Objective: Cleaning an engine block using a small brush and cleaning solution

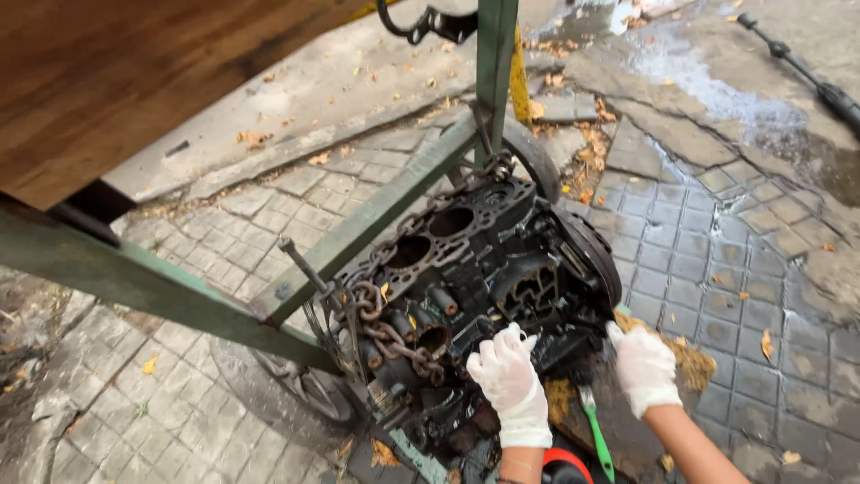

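Engine block (484,269) against gloved fingers (502,345)

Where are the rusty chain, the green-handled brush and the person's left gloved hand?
rusty chain (387,333): head view, on the links lying across the engine block's side.
green-handled brush (596,436): head view, on the green handle.
left hand (509,376): head view, on the back of the white glove.

Soft overcast daylight, faint shadows, wet-ground glare top right, slight edge distortion.
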